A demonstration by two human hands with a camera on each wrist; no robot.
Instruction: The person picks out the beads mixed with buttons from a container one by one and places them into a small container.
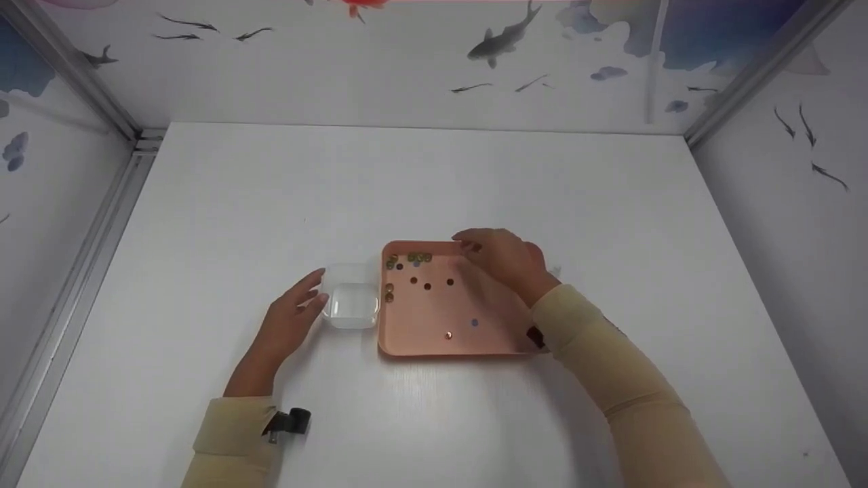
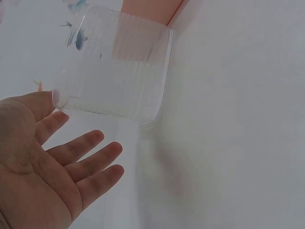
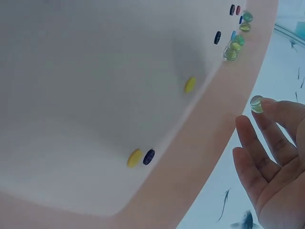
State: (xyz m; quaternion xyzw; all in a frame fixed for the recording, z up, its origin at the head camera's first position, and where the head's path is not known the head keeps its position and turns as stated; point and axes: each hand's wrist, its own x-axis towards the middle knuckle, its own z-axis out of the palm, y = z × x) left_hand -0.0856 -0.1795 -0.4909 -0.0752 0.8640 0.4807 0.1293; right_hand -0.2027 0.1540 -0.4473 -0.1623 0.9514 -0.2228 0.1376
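Note:
My right hand (image 1: 500, 259), above the far side of a salmon-pink tray (image 1: 420, 322), pinches a clear green-tinted marble (image 3: 256, 104) between thumb and fingertips. Several similar marbles (image 3: 236, 45) cluster at the tray's far left and left edge. Small yellow buttons (image 3: 135, 158) and dark ones (image 3: 149, 157) lie scattered on its floor. Left of the tray stands a clear plastic box (image 1: 354, 305), which shows nothing inside. At the box's left side, my left hand (image 1: 288, 322) touches the rim with its thumb, the other fingers loosely spread.
All of this rests on a white table (image 1: 434, 183). Printed panels with fish (image 1: 502, 42) rise behind and at both sides, joined by metal corner posts (image 1: 88, 81). A black wrist-camera mount (image 1: 291, 420) sticks out from the left sleeve.

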